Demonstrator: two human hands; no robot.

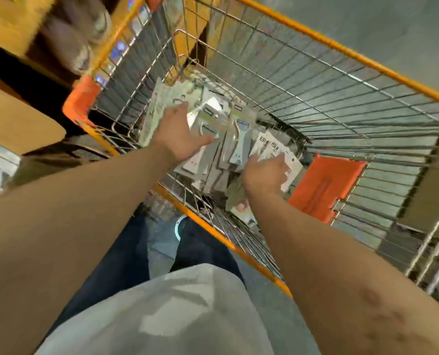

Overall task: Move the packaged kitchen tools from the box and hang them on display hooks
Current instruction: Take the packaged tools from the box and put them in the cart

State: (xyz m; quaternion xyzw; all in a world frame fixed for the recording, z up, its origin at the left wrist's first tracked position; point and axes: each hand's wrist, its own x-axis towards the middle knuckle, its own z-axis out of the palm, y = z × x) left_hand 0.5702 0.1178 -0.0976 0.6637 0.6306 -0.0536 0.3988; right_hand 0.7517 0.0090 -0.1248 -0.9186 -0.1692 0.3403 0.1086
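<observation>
Obs., head view. Frame is motion-blurred, worst at upper left, where the shelf goods are smears and cannot be identified. Print on the packs is unreadable apart from a few large dark letters on two white cards. Forearms cover the near part of the pile; how deep it goes is hidden.

Packs: a loose, overlapping heap of carded tools inside the wire cart, against its near wall and towards the left corner.

Left hand: fingers spread wide, thumb out to the side, palm down on top of the heap, touching it.

Right hand: fingers bent down onto the white cards at the heap's right edge. Possibly gripping them, but blur and the back of the hand hide the fingertips; cannot tell.

Around: orange flap just right of the right hand, inside the cart. Orange bumper on the cart's left corner. Brown carton beside the cart at left. Below, grey shirt, dark trousers, one shoe on grey floor.
</observation>
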